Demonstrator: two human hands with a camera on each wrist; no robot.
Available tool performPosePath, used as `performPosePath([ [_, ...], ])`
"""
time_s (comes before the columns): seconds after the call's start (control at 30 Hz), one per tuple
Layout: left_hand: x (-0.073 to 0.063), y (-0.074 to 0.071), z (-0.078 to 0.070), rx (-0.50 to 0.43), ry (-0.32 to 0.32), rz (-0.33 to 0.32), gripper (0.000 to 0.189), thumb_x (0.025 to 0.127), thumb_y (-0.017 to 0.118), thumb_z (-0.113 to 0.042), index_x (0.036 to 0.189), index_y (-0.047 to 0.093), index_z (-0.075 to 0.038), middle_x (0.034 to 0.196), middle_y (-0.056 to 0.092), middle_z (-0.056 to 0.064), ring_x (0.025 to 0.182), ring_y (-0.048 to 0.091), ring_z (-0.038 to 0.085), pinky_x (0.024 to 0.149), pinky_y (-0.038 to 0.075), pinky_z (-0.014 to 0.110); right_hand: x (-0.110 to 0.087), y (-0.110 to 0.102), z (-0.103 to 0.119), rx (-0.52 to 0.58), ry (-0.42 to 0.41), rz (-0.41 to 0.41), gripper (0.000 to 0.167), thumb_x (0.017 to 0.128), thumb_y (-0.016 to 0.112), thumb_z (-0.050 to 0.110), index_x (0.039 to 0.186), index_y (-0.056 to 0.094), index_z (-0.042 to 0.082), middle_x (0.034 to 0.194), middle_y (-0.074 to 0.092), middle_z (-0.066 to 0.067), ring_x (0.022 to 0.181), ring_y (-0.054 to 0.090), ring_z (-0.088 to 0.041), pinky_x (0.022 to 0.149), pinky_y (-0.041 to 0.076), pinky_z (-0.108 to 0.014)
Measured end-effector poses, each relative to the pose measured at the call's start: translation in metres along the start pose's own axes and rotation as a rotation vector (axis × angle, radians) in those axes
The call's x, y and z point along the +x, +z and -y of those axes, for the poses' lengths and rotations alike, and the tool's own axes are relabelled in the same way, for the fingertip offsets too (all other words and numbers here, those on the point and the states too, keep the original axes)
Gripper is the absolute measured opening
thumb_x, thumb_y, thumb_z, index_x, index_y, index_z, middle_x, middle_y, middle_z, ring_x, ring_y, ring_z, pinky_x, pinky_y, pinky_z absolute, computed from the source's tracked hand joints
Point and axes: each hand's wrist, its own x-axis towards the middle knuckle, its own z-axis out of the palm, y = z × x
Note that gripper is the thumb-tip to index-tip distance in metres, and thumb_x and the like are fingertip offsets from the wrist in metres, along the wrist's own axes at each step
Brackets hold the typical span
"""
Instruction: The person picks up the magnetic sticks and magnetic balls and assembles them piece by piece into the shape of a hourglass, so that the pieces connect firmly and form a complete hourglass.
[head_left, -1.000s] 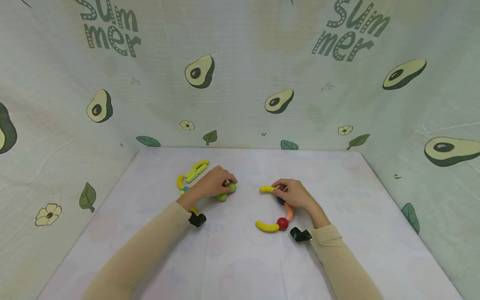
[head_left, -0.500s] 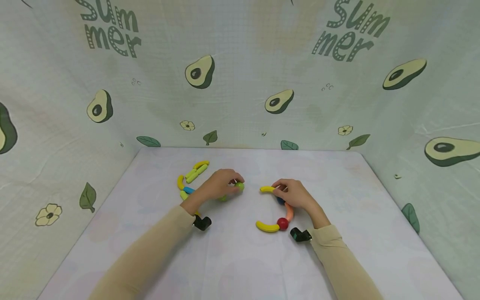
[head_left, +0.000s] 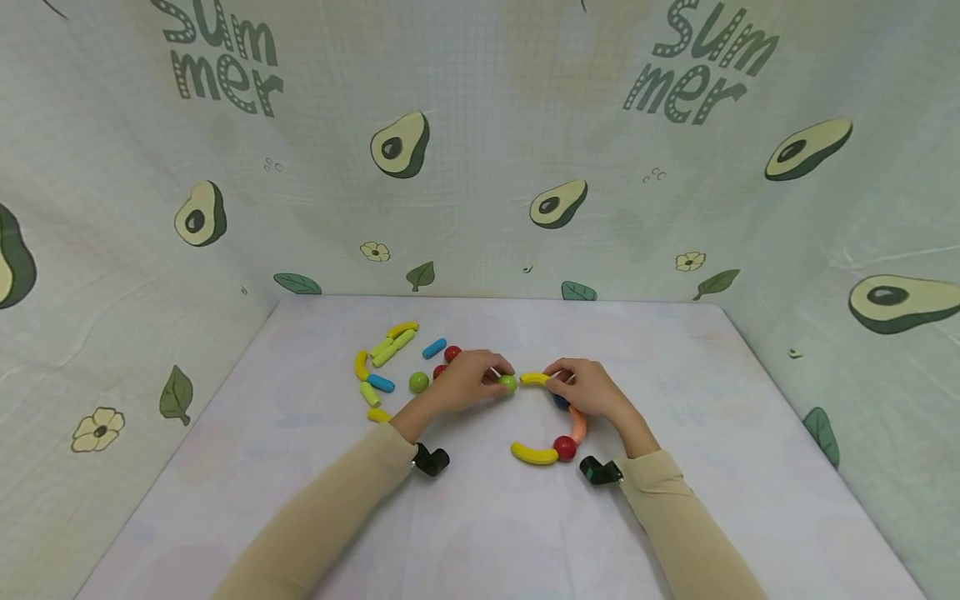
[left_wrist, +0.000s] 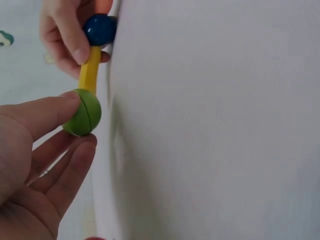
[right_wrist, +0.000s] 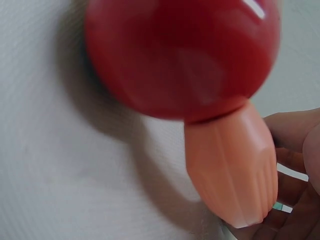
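My left hand [head_left: 467, 385] pinches a green ball [head_left: 508, 383] between thumb and fingers. In the left wrist view the green ball [left_wrist: 82, 114] meets the end of a yellow curved stick [left_wrist: 89, 70]. My right hand [head_left: 588, 388] grips this yellow stick [head_left: 533, 378] near a dark blue ball [head_left: 560, 402]. From there the chain bends toward me through an orange curved stick [head_left: 578, 425] and a red ball [head_left: 565, 447] to another yellow curved stick [head_left: 533, 454]. Close up in the right wrist view, the red ball [right_wrist: 182, 55] joins the orange stick [right_wrist: 232, 165].
Left of the hands lie loose toy pieces: a green ball [head_left: 418, 382], red balls [head_left: 452, 353], blue sticks [head_left: 381, 383], lime sticks [head_left: 393, 347] and yellow curved sticks [head_left: 362, 365]. They rest on a pale table [head_left: 450, 533], with a printed cloth [head_left: 480, 150] behind it.
My left hand has moved right with the green ball, up to the yellow stick's end. Loose balls and sticks it covered now show behind it. The right hand has stayed put.
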Motion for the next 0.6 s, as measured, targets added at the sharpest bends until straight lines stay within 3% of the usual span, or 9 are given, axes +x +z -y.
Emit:
performPosePath([
  [0.4, 0.005, 0.013, -0.005, -0.068, -0.070, -0.011, 0.024, 0.096, 0.083, -0.021, 0.117, 0.074, -0.018, 0.111, 0.074, -0.006, 0.100, 0.070, 0.007, 0.088, 0.059, 0.022, 0.000, 0.000, 0.001, 0.007, 0.001, 0.015, 0.022, 0.102, 0.071, 0.020, 0.120, 0.075, 0.008, 0.100, 0.074, -0.005, 0.088, 0.066, -0.018, 0.075, 0.057, -0.033],
  [0.6, 0.006, 0.013, -0.004, -0.076, -0.067, 0.006, 0.024, 0.096, 0.082, -0.021, 0.118, 0.074, -0.018, 0.113, 0.074, -0.005, 0.102, 0.070, 0.009, 0.091, 0.059, 0.022, -0.001, 0.000, 0.001, 0.014, -0.011, 0.029, 0.023, 0.102, 0.070, 0.020, 0.122, 0.075, 0.009, 0.102, 0.074, -0.005, 0.086, 0.065, -0.017, 0.075, 0.056, -0.032],
])
